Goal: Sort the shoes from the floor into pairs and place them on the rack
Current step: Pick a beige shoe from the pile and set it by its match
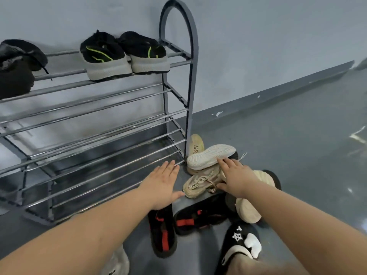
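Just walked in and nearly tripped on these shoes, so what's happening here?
A person is sorting shoes onto the grey metal rack. Both open hands reach into the floor pile: the right hand touches the beige lace-up sneaker, the left hand hovers beside it. One black pair with green stripes sits on the top shelf.

Upper-left rack [111, 118] has glossy metal bars; black shoes [125, 52] look matt cloth with rough pale soles; the floor [297, 155] is smooth, slightly shiny
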`<action>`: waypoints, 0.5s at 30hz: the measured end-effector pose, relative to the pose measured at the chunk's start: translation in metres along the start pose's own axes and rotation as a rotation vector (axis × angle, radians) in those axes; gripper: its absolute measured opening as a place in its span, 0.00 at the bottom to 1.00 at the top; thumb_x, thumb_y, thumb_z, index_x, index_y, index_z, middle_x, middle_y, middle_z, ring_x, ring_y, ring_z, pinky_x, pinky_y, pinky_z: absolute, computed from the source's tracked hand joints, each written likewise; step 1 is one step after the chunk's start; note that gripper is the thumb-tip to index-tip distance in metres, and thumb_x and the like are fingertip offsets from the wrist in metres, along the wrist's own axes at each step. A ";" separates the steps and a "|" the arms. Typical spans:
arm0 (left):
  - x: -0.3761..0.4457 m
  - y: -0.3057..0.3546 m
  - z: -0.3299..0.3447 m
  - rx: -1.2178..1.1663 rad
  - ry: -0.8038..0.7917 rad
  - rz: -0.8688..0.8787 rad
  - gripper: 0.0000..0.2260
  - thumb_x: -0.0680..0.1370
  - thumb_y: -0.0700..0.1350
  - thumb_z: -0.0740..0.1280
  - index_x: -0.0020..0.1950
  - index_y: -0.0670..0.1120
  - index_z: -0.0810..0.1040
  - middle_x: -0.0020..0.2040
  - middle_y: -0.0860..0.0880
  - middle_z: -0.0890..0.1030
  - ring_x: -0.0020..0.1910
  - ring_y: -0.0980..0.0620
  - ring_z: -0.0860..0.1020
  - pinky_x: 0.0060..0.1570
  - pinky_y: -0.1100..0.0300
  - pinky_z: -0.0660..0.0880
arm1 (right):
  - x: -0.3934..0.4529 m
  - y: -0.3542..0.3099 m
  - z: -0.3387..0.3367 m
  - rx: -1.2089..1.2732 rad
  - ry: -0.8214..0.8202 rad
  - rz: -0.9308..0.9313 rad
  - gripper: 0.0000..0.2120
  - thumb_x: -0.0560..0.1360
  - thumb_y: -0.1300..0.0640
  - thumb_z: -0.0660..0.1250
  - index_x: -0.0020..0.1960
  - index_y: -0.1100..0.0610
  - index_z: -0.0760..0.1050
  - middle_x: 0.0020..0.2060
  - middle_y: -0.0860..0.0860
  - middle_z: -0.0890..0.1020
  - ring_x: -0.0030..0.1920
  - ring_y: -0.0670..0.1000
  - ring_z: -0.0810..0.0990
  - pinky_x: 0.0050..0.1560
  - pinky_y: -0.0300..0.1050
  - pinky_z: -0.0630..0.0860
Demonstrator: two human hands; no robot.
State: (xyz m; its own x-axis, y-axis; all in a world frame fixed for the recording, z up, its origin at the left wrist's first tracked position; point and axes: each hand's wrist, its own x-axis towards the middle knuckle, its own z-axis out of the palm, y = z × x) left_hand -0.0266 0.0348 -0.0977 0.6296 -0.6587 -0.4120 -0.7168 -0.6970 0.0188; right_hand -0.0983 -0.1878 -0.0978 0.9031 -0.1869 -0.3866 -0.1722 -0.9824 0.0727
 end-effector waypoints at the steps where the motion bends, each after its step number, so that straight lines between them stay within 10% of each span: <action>1: 0.007 0.004 0.003 -0.015 -0.017 0.003 0.36 0.80 0.62 0.50 0.77 0.44 0.37 0.78 0.45 0.37 0.77 0.48 0.39 0.75 0.54 0.40 | 0.004 0.008 0.004 0.003 -0.009 0.018 0.41 0.77 0.38 0.57 0.78 0.54 0.41 0.78 0.54 0.51 0.77 0.55 0.52 0.73 0.52 0.59; 15: 0.132 0.049 0.042 -0.300 -0.194 0.036 0.33 0.80 0.61 0.52 0.78 0.48 0.44 0.79 0.47 0.42 0.78 0.50 0.45 0.76 0.54 0.45 | 0.081 0.099 0.077 0.293 -0.113 0.246 0.35 0.78 0.42 0.58 0.78 0.53 0.47 0.76 0.53 0.58 0.75 0.56 0.58 0.71 0.51 0.61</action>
State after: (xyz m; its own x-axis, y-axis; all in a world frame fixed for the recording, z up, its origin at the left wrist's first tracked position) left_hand 0.0094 -0.0746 -0.1891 0.5159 -0.6385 -0.5711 -0.6000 -0.7452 0.2911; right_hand -0.0730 -0.3001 -0.1927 0.7748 -0.3993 -0.4902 -0.4978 -0.8632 -0.0836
